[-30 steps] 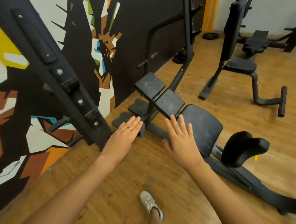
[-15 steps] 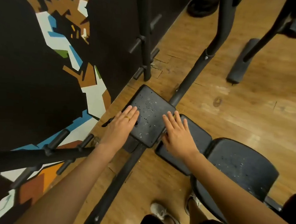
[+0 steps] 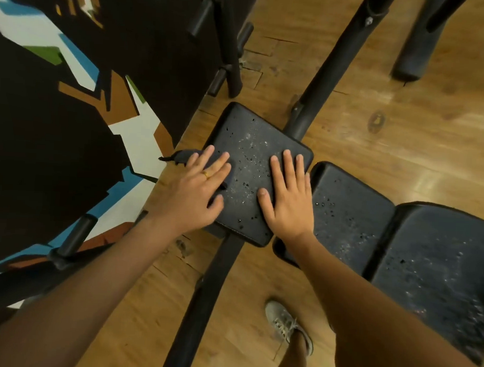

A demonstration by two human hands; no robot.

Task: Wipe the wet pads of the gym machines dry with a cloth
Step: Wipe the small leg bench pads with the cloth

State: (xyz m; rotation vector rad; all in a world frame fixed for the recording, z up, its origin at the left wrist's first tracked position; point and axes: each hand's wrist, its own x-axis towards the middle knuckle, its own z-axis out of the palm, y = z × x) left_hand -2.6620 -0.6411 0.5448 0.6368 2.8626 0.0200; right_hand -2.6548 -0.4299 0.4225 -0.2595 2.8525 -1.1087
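A square black pad [image 3: 251, 144] dotted with water drops sits in the middle of the view. My left hand [image 3: 198, 186] lies flat on a dark cloth [image 3: 180, 156] at the pad's left edge; the cloth's frayed end sticks out to the left. My right hand [image 3: 288, 194] rests palm down on the pad's right side, fingers spread, holding nothing. Beside it to the right lie a second wet pad [image 3: 348, 214] and a larger wet seat pad [image 3: 438, 266].
Black machine frame bars [image 3: 201, 302] run under the pads across the wooden floor [image 3: 406, 130]. A painted mural wall [image 3: 70, 118] with black pegs stands close on the left. Another machine's foot [image 3: 412, 60] is at the top right. My shoe [image 3: 284, 323] is below.
I have come close over the machine, and the view now looks straight down. Both hands went from hovering to flat on the wet pad, with the cloth now seen under the left hand.
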